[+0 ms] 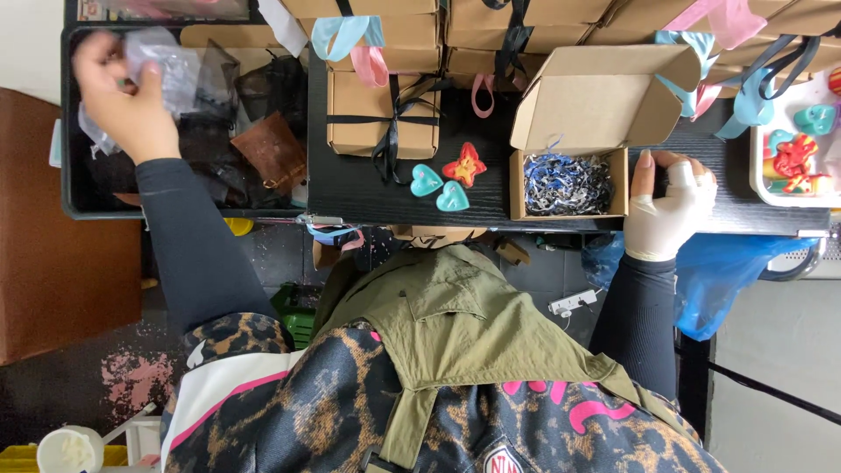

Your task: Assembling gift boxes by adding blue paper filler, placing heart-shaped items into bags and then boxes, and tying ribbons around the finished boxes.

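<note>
while seen from the head camera, left hand (123, 96) raised over the black bin (70, 123) of small pouches, fingers closed on a clear, crinkled plastic bag (166, 66) (a bit blurred, so details not sure). right hand (670, 206) in a pale glove, resting flat and open at the table edge (394, 206), touching the side of the open cardboard box (569, 180) with blue and white shredded paper inside. between the hands, two teal hearts (438, 188) and one red-orange flower shape (464, 165) lying on the dark table, just beside a closed box tied with black ribbon (381, 114). probably the step of fetching a bag; next calls for opening it carefully near the small shapes.
</note>
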